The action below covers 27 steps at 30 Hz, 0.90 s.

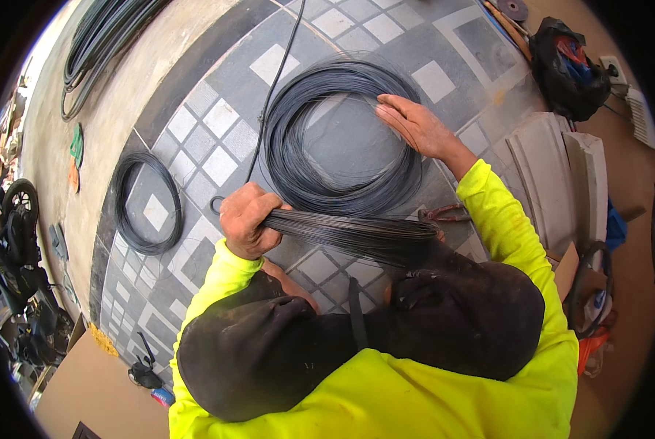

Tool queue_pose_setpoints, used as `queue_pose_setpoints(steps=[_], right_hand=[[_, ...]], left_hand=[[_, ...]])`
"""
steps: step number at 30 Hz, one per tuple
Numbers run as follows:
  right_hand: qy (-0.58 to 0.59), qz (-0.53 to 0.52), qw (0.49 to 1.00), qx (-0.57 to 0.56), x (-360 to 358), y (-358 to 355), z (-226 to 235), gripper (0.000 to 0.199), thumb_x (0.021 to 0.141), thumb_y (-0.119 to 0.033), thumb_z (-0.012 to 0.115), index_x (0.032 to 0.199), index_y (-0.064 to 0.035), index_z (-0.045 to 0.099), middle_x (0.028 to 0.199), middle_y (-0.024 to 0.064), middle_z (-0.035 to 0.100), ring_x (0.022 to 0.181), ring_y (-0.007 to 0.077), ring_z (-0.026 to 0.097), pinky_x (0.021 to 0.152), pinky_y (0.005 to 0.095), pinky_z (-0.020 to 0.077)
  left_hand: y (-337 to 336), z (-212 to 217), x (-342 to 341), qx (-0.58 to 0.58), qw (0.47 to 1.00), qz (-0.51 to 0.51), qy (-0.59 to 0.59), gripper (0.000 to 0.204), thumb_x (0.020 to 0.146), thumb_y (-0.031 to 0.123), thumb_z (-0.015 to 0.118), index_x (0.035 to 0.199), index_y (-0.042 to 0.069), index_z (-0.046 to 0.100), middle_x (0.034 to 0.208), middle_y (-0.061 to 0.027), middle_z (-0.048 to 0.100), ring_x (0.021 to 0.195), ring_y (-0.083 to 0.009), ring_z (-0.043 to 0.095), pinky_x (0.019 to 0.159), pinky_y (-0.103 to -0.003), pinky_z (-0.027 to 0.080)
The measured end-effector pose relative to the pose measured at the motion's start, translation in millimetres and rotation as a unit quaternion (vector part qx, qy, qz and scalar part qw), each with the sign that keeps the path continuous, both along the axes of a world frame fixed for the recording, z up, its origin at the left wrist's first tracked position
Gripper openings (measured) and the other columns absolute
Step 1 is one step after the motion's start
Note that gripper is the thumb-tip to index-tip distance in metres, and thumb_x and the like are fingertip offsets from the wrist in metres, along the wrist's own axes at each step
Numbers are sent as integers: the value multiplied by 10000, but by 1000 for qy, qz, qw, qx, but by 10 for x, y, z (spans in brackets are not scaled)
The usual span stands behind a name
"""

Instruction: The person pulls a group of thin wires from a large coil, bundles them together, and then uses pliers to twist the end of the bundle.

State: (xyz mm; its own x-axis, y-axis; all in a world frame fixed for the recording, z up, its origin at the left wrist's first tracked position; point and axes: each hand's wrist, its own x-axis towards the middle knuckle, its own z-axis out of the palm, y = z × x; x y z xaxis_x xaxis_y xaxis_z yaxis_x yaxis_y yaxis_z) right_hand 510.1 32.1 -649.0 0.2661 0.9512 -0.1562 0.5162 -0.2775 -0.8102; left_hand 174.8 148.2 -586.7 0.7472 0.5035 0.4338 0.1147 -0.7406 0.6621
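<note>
My left hand [248, 219] is closed in a fist around one end of a bundle of thin dark wires [342, 233]. The bundle stretches across above my knees, its far end near my right knee. Beyond it on the tiled floor lies a large coil of dark wire [291, 139]. At the coil's upper right side is my right hand [419, 128], its fingers stretched out over the strands. A fine strand passes by these fingers; whether they grip it is unclear. A reddish-handled tool like pliers [444, 214] lies by the coil, partly hidden.
A smaller wire coil [148, 203] lies at left; a dark cable [275, 88] runs up past the large coil. More looped dark wire [108, 44] sits at far left. Pale slabs [558, 175] and a black plastic bag [567, 69] stand at right. A motorcycle [20, 271] is at the left edge.
</note>
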Motion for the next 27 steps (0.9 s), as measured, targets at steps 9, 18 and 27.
queue_pose_setpoints(steps=[9,18,27], right_hand=[[306,266,912,56,-567,-276,1129,556,1063,-430,372,1245,35,617,921,100,658,836,187,625,774,319,499],[-132,23,987,91,-198,-61,534,384,948,-281,654,1217,-9,627,965,128,633,890,288,639,812,385,524],[-310,10,945,106,135,57,-182,213,888,-114,679,1037,-14,564,967,111,632,847,312,640,765,374,530]], left_hand=[[90,-50,5,74,995,12,-65,294,830,239,781,987,80,590,1330,-180,478,1260,-447,532,1039,-502,439],[-98,103,-176,7,997,-78,-19,187,758,115,760,851,74,603,627,-76,510,516,-265,531,478,-345,366],[-139,162,-256,8,997,-66,-40,252,737,157,817,799,47,599,649,-66,507,570,-254,566,519,-356,425]])
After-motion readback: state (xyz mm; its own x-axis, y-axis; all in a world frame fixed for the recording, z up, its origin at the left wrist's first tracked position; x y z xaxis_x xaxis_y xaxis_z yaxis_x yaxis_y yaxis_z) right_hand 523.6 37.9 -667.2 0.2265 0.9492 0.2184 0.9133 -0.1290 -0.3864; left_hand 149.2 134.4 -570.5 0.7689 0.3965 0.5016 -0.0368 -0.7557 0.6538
